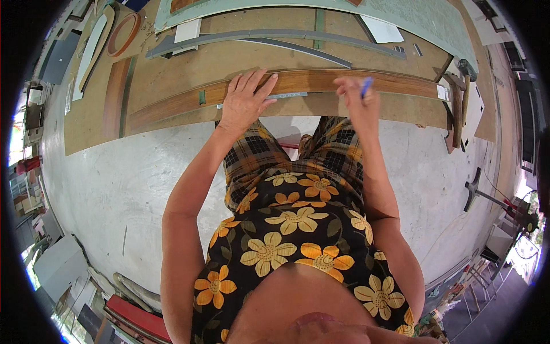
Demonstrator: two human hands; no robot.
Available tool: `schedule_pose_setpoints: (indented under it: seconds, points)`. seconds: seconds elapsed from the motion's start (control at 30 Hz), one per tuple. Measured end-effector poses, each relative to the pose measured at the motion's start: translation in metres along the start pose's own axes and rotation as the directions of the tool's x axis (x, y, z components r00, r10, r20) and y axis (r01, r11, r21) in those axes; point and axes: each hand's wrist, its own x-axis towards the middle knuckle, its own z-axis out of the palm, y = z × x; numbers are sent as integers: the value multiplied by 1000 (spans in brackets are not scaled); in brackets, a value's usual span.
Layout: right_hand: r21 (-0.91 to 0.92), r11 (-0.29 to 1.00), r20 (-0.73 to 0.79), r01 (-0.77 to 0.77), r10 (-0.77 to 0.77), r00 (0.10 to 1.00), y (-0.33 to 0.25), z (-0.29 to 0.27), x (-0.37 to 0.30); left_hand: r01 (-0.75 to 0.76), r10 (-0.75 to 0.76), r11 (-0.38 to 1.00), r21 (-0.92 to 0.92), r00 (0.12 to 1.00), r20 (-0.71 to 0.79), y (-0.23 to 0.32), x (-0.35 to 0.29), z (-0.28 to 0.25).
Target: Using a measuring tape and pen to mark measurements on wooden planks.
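A long brown wood-grain strip [321, 82] lies across the board in front of me, its ends reaching far left and right. My left hand [245, 98] rests flat on it, fingers spread. Along the strip's near edge runs a thin metal ruler [292, 96], partly hidden beneath that hand. My right hand [361, 106] is over the strip's near edge, right of the ruler, closed around a blue pen [366, 87]. Whether the pen touches anything, I cannot tell. A small green piece [201, 97] sits on the strip left of my left hand.
Grey strips [269, 36] lie farther back on the brown work surface [166, 80]. A hammer [466, 77] and wooden-handled tools are at the right end. At the far left are a round brown ring [136, 28] and another wood-grain piece [117, 94].
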Motion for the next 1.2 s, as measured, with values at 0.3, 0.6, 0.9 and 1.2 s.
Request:
schedule_pose_setpoints:
  seconds: [0.3, 0.6, 0.9, 1.2]
  points:
    - [255, 955, 216, -152, 97, 972, 13, -28, 49, -1, 1, 1000, 6, 1000, 5, 0, 0, 1]
    - [334, 921, 446, -203, 35, 894, 21, -4, 66, 25, -26, 999, 25, 999, 29, 1, -1, 1]
    - [251, 968, 363, -26, -69, 929, 29, 20, 56, 0, -1, 1000, 17, 1000, 17, -1, 0, 1]
    - [95, 989, 326, 117, -142, 935, 27, 27, 56, 3, -3, 1000, 27, 1000, 15, -2, -1, 2]
